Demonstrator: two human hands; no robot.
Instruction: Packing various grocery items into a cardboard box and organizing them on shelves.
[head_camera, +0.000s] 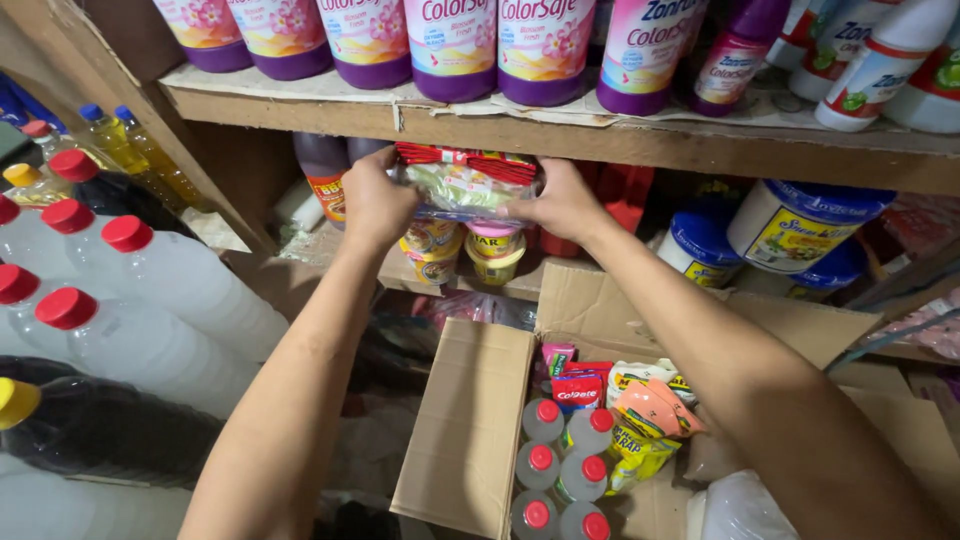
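Up at the middle wooden shelf (620, 145), left hand (375, 205) and right hand (562, 205) grip either end of a clear packet bundle (465, 182), fingers curled around it. Bundle sits above small yellow tubs (432, 255). Open cardboard box (470, 430) below holds red-capped bottles (560, 460).

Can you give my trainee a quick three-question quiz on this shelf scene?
1. True or false: both hands hold the clear packet at the shelf.
2. What colour are the caps on the small bottles in the cardboard box?
3. The yellow-lidded cups sit: A) below the packet, B) inside the box.

Key: 1 true; the left hand and right hand grip its ends. 2 red. 3 A.
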